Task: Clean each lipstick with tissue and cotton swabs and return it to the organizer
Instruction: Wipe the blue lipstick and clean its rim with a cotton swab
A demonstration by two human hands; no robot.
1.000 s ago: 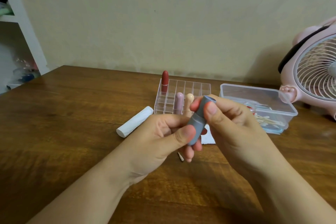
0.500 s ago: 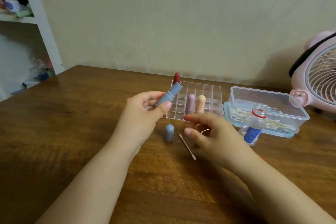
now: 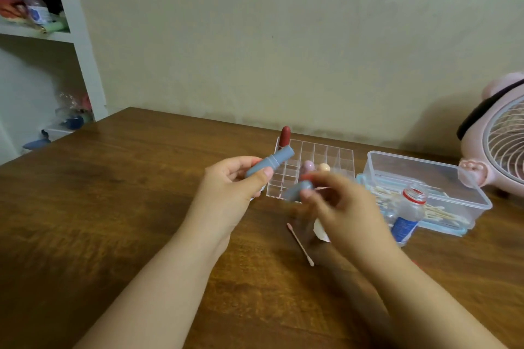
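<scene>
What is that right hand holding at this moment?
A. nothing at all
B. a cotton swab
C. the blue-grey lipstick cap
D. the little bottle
C. The right hand pinches the blue-grey lipstick cap in its fingertips, while the cotton swab lies on the table and the little bottle stands untouched beside it.

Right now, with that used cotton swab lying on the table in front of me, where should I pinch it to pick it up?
Pinch the cotton swab at mid-stick, coming from above with the right hand, which is nearer. It lies flat and diagonal on the table, so set fingers across the stick; both tips look pink-stained, so probably avoid them.
</scene>
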